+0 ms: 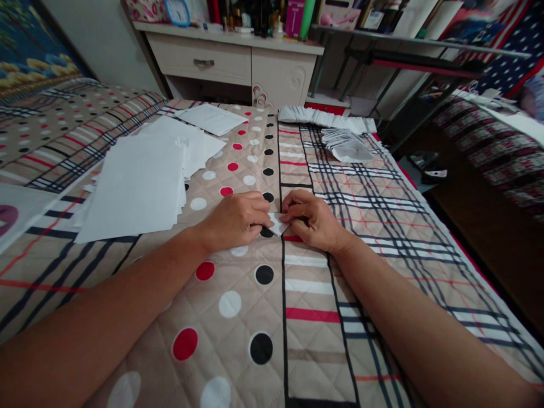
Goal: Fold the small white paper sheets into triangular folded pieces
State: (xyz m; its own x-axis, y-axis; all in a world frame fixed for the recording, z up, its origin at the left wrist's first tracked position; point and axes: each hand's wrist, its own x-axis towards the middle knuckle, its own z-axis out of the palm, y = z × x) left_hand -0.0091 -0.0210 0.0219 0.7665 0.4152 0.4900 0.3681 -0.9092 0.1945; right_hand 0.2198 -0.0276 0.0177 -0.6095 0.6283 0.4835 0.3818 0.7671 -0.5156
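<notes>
Head view: small folded white paper (pixel 278 224) is pinched between left hand (pixel 236 218) and right hand (pixel 312 220), fingers closed on it, pressed onto quilted bedspread (pixel 263 317). Loose white sheets (pixel 140 184) are stacked left; folded pieces (pixel 346 144) lie beyond.

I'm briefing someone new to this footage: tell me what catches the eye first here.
Both hands meet at the middle of the quilt: the left hand and right hand pinch a small folded white paper between them. A big loose stack of white sheets lies to the left, and a row of folded white pieces lines the far edge.
</notes>
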